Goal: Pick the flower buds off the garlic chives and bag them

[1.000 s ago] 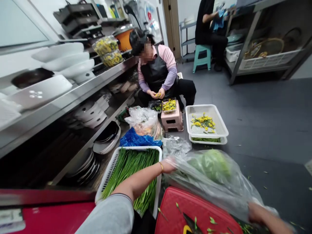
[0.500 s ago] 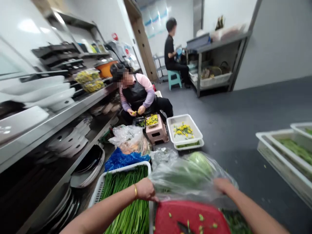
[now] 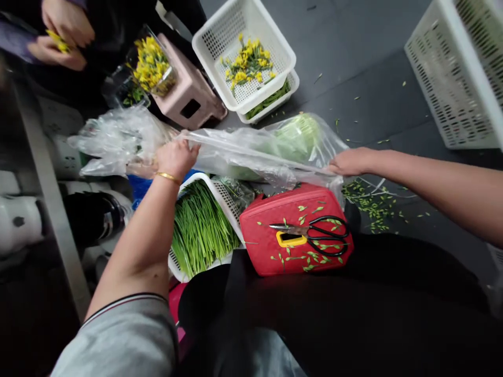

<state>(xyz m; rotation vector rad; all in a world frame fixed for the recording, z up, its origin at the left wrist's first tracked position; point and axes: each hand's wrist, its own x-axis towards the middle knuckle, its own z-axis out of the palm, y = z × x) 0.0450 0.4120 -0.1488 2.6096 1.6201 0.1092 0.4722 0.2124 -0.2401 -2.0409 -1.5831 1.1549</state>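
My left hand (image 3: 177, 158), with a gold bracelet at the wrist, is closed on one side of the rim of a clear plastic bag (image 3: 231, 145). My right hand (image 3: 349, 161) grips the bag's other side, so its edge is stretched between them. Inside the bag lies a pale green, rounded vegetable that looks like a cabbage (image 3: 302, 133). Below the bag stands a red stool (image 3: 261, 256) with a yellow-rimmed slot. Black-handled scissors (image 3: 328, 235) and scattered green buds rest on it. Left of the stool, a white basket (image 3: 236, 207) holds long green stalks (image 3: 202, 228).
Another person's hands (image 3: 65, 34) hold yellow flowers at upper left. A pink stool (image 3: 176, 99) bears a box of yellow flowers (image 3: 151, 65). White baskets stand at the top (image 3: 275, 31) and right (image 3: 436, 89). Green bits (image 3: 373, 204) litter the dark floor; a metal shelf (image 3: 51, 199) runs along the left.
The view has tilted down, bringing the scissors and red stool fully into sight. My hands, still on the plastic bag, are farther apart, and its rim is stretched wider.
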